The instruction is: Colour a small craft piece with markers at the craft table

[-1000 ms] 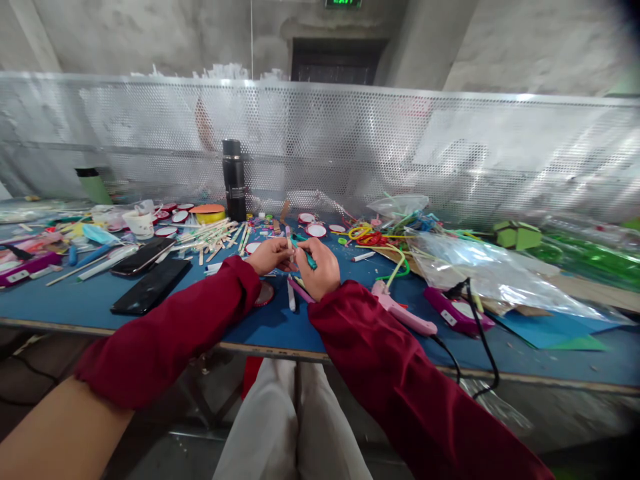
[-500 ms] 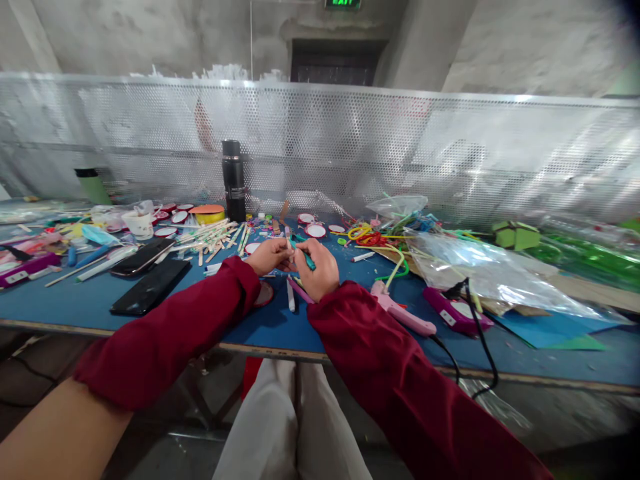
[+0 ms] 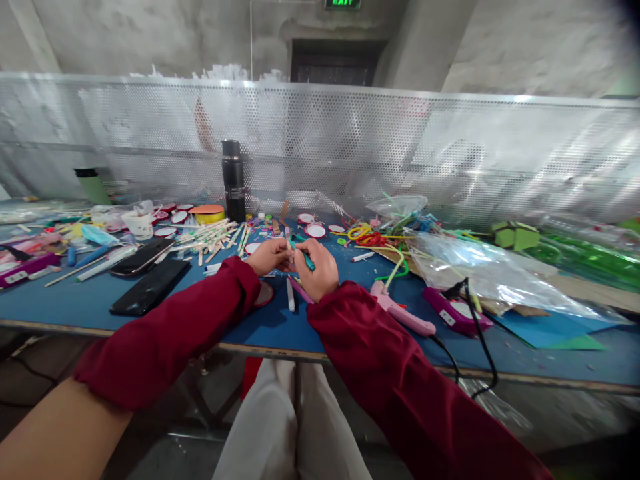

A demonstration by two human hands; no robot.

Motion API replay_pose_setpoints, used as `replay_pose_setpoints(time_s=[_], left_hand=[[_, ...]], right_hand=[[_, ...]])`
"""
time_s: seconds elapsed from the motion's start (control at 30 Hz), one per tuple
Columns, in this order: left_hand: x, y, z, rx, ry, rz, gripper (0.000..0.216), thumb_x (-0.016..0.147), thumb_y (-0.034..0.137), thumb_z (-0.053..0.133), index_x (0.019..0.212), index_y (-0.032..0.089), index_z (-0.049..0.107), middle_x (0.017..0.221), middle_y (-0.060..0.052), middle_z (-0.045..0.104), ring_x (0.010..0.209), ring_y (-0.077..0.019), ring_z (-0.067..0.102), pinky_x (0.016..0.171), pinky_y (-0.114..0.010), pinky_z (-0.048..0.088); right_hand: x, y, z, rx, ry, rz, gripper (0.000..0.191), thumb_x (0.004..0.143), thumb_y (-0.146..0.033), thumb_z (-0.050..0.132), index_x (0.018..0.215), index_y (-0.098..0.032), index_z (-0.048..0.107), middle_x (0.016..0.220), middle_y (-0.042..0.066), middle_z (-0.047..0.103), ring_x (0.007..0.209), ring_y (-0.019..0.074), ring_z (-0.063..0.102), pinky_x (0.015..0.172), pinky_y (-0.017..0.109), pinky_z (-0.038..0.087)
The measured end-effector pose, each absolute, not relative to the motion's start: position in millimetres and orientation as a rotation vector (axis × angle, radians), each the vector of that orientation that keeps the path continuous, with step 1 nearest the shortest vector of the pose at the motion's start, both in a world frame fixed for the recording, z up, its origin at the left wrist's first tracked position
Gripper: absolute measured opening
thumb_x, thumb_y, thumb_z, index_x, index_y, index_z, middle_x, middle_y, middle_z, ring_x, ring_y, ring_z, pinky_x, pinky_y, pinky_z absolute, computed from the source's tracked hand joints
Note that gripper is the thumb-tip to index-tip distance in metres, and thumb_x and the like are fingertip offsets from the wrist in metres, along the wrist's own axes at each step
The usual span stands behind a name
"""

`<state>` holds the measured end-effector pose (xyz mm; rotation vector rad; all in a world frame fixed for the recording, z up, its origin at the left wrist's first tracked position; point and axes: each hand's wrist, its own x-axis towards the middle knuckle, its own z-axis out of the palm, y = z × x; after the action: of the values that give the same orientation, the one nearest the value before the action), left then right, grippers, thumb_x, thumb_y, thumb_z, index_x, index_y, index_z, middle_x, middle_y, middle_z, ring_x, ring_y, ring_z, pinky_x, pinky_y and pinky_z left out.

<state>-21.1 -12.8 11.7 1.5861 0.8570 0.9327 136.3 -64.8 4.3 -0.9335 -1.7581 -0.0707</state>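
Note:
Both my hands meet over the middle of the blue table [image 3: 75,303]. My left hand [image 3: 269,256] pinches a thin pale stick [image 3: 289,241] that stands up between the fingers. My right hand [image 3: 317,268] is closed round a teal tool [image 3: 306,259], its tip touching the stick. A pink straw and a white stick [image 3: 291,295] lie on the table just below my hands. A round dark red disc [image 3: 264,294] lies under my left wrist. Both sleeves are dark red.
Two black phones [image 3: 150,287] lie at the left. A black flask [image 3: 233,179] stands at the back by a perforated metal screen. A pink glue gun [image 3: 403,313] and a purple one [image 3: 453,312] with black cords lie at the right, beside a plastic bag [image 3: 495,273]. Sticks, straws and red-rimmed lids litter the table.

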Motion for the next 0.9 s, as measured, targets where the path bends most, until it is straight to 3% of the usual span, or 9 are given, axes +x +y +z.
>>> replay_pose_setpoints(time_s=[0.9], left_hand=[[-20.4, -14.9, 13.1, 1.59, 0.886, 0.934, 0.025, 0.08, 0.029, 0.072, 0.08, 0.016, 0.051, 0.064, 0.001, 0.067, 0.058, -0.0136, 0.068, 0.058, -0.024, 0.055]], right_hand=[[136.6, -64.1, 3.7, -0.938, -1.754, -0.062, 0.012, 0.094, -0.03, 0.05, 0.092, -0.025, 0.06, 0.087, 0.002, 0.068, 0.084, 0.0179, 0.061, 0.079, 0.031, 0.045]])
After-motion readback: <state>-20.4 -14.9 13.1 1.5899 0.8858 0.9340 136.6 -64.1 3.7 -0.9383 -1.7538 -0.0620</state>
